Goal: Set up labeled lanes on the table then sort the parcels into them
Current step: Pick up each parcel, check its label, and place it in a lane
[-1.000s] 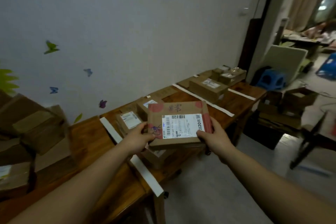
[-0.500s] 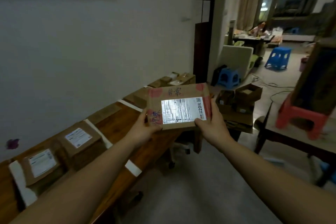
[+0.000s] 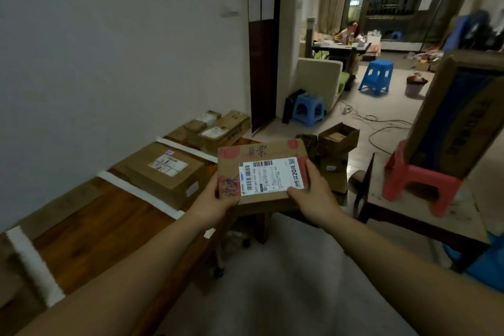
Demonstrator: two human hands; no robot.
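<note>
Between the near tape strip (image 3: 32,267) and the next tape strip (image 3: 136,191) we find the counter (image 3: 90,226) bare from its front edge back toward the wall (image 3: 109,63). Past that, a big box (image 3: 163,174) fills its lane and small boxes (image 3: 218,128) crowd the far end. Our parcel (image 3: 267,172) hangs just off the front edge, over open floor (image 3: 286,281); a second table (image 3: 409,210) bearing a red stool (image 3: 417,180) narrows the aisle on the right.

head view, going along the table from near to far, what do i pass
near tape strip → second tape strip → large labelled parcel → third tape strip → cluster of small parcels
</note>
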